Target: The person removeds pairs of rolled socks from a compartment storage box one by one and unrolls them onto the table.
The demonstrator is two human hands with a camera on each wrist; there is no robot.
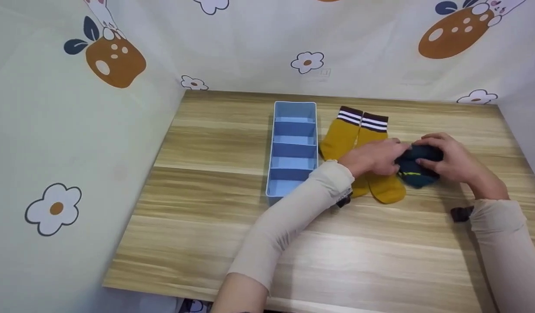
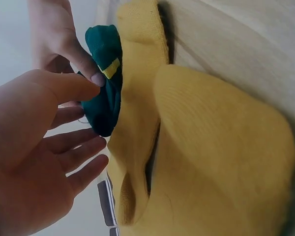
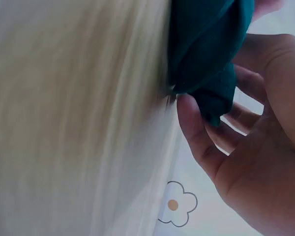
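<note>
A folded pair of dark green socks (image 1: 419,177) with a yellow mark lies at the right of the table, between both hands. My right hand (image 1: 456,163) grips its right side, thumb in front and fingers over the back; in the right wrist view the green cloth (image 3: 206,49) sits between thumb and fingers. My left hand (image 1: 378,156) pinches the left edge of the bundle; the left wrist view shows its thumb on the green sock (image 2: 103,105), other fingers loosely spread. Under the left hand lie two mustard socks (image 1: 343,134) with striped cuffs, flat and side by side, partly hidden.
A blue divided box (image 1: 271,165) with several compartments stands left of the mustard socks, its near corner behind the left sleeve (image 1: 293,213). The wooden table (image 1: 197,204) meets patterned wall cloth (image 1: 250,52) at the back and left.
</note>
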